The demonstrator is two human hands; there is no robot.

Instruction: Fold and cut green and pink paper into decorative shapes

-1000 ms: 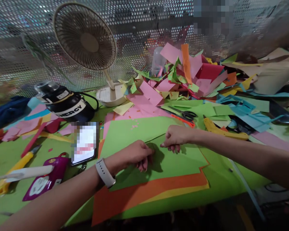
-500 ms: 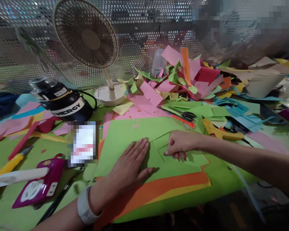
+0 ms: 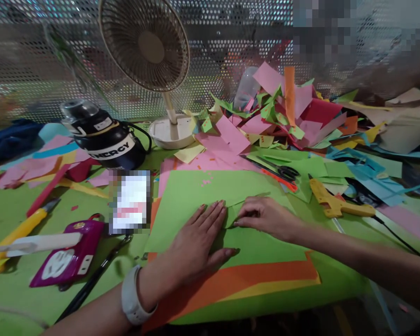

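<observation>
My left hand (image 3: 198, 240) lies flat with fingers spread on a light green paper sheet (image 3: 182, 191). My right hand (image 3: 269, 217) is closed in a pinch on a raised flap (image 3: 235, 213) of that green paper, just right of the left fingertips. Its curled fingers hide part of the flap. Orange paper (image 3: 266, 276) and a strip of yellow paper (image 3: 276, 288) stick out below the green sheet, and pink paper (image 3: 210, 162) shows behind it. A grey watch (image 3: 135, 296) is on my left wrist.
Black-handled scissors (image 3: 287, 172) and a yellow glue gun (image 3: 339, 200) lie to the right. Paper scraps (image 3: 262, 123) pile up behind. A fan (image 3: 171, 133), a black bottle (image 3: 114, 147), a purple pouch (image 3: 68, 252) and a yellow cutter (image 3: 24, 228) occupy the left.
My right hand has gone from pressing near the lines on the green sheet to pinching a lifted flap. My left hand stays flat. The whole view has shifted slightly.
</observation>
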